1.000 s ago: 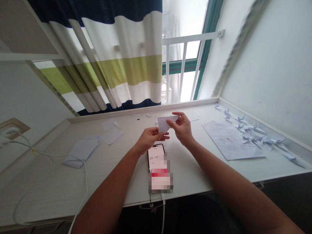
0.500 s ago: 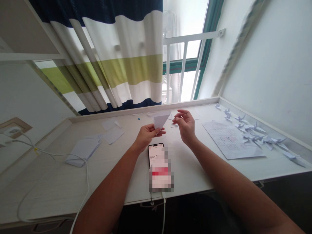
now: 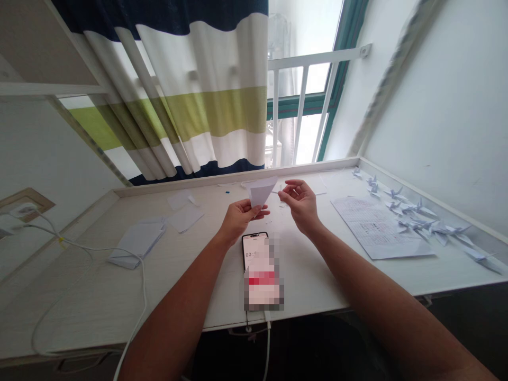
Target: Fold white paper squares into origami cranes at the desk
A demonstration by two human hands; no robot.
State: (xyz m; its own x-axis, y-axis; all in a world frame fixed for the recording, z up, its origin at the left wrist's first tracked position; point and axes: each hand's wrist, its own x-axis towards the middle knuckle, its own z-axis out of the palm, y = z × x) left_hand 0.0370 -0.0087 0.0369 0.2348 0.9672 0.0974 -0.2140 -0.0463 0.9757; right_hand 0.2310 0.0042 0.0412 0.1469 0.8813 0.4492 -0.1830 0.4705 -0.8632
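Pinching a white folded paper triangle (image 3: 262,191), the left hand (image 3: 238,219) lifts it above the pale wooden desk (image 3: 317,275).
Right hand (image 3: 304,203) hovers just beside, fingers loosely curled, gripping nothing.

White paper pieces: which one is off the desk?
The folded triangle pinched in the left hand; the stack, printed sheet and cranes all lie on the desk.

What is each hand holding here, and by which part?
The left hand pinches the folded paper by its lower tip. The right hand holds nothing and is open just beside the paper.
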